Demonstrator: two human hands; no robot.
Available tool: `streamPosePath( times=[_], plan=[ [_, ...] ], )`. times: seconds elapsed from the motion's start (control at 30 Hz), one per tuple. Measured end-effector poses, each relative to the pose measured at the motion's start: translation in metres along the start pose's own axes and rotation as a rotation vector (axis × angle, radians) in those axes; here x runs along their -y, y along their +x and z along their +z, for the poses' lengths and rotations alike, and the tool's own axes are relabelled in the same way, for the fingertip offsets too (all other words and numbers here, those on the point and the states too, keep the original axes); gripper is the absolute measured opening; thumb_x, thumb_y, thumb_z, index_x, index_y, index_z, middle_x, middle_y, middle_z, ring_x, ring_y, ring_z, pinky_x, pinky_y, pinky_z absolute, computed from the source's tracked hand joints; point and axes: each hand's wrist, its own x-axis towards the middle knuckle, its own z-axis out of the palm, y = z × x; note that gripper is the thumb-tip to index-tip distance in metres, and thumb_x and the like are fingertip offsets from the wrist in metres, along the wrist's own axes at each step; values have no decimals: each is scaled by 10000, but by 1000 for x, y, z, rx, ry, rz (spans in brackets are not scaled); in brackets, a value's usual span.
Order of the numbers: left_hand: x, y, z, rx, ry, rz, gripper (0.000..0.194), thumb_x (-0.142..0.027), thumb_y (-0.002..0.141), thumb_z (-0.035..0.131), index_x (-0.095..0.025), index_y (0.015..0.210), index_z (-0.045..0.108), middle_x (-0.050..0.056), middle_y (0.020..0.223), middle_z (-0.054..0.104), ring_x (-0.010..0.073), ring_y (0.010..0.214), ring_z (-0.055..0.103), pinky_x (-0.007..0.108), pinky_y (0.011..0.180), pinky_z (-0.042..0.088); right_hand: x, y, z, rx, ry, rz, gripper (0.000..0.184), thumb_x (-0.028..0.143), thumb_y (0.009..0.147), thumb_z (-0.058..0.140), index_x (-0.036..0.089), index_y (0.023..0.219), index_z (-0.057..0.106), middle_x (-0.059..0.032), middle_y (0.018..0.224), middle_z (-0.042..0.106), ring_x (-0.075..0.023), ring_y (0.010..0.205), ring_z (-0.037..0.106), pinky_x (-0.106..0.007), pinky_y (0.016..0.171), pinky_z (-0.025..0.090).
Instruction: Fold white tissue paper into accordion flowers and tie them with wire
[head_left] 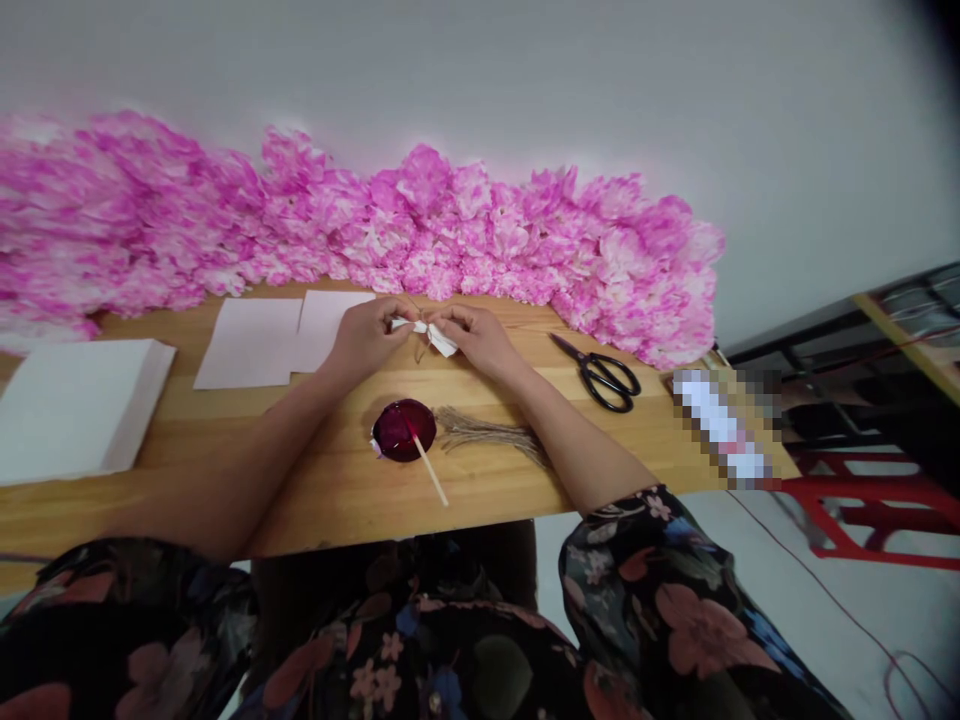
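Observation:
My left hand (pixel 373 335) and my right hand (pixel 477 338) meet over the far middle of the table, each pinching one side of a small folded white paper (pixel 441 341). A thin brown string (pixel 421 350) crosses the paper's middle, its loose ends sticking out between my hands. Whether my fingers also grip the string cannot be made out. Nearer to me sits a dark bowl of magenta liquid (pixel 401 428), with a pale stick (pixel 431 470) leaning out over its rim. Beside the bowl lies a bundle of brown strings (pixel 491 432), partly behind my right forearm.
Pink-and-white paper flowers (pixel 450 220) are heaped along the wall. A thick stack of white paper (pixel 75 405) lies at left, with pale pink sheets (pixel 247 342) near my left hand. Black-handled scissors (pixel 604 375) rest at right. A red stool (pixel 877 505) stands beyond the table's right end.

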Motion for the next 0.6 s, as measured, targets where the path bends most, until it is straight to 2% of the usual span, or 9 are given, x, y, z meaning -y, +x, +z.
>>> streamPosePath(
  times=[0.1,0.2,0.23,0.27,0.33,0.4,0.43,0.5,0.6],
  plan=[
    [1,1,0,-31,0,-66,159,-227,796,641,-187,896,758,9,807,764,124,608,550,263,639,410,6,-1,-7,42,-238,-124,355,367,933,668,193,1234,740,-85,1175,779,-209,938,679,-344,849,500],
    [1,1,0,-44,-21,-122,163,-235,803,638,-180,900,757,14,803,760,126,604,549,260,623,403,8,-1,-10,49,-476,-208,586,337,851,791,226,1410,654,-110,1294,746,-274,1103,667,-408,959,506],
    [1,1,0,-42,-20,-127,158,-235,804,640,-179,896,756,16,803,760,126,605,549,259,621,403,7,-1,-9,38,-529,-222,612,333,846,807,231,1426,644,-115,1317,738,-294,1160,653,-429,994,500],
    [1,0,1,-39,-17,-123,153,-231,803,640,-179,891,754,16,805,761,127,607,552,258,621,406,5,-1,-8,28,-561,-232,592,325,853,809,231,1417,654,-119,1328,735,-305,1204,641,-442,1023,491],
    [1,-1,2,-26,-14,-93,145,-215,803,635,-185,888,749,17,836,774,133,627,574,260,636,426,2,0,-7,10,-558,-244,423,305,897,773,219,1308,730,-115,1285,760,-301,1209,652,-436,1041,482],
    [1,-2,4,-19,-18,-28,136,-201,810,628,-190,885,741,25,899,791,147,682,618,269,674,456,0,1,-7,-7,-479,-234,219,300,946,719,207,1126,803,-100,1170,798,-269,1105,697,-398,991,494],
    [1,-2,5,-16,-10,17,131,-191,813,621,-192,876,736,30,928,796,156,717,639,275,695,468,0,2,-8,-18,-427,-220,175,300,962,698,204,1045,818,-89,1108,810,-250,1037,711,-377,947,499],
    [1,-2,6,-16,41,122,135,-162,818,599,-196,850,725,37,953,796,176,782,668,294,735,487,0,3,-9,-53,-329,-177,163,292,963,689,200,942,821,-66,1008,813,-215,916,706,-341,859,494],
    [0,1,7,-26,172,236,177,-114,823,561,-207,822,711,44,950,784,210,872,689,331,802,508,2,4,-9,-100,-259,-120,137,278,940,705,192,910,808,-31,892,787,-176,798,652,-305,767,456]
  ],
)
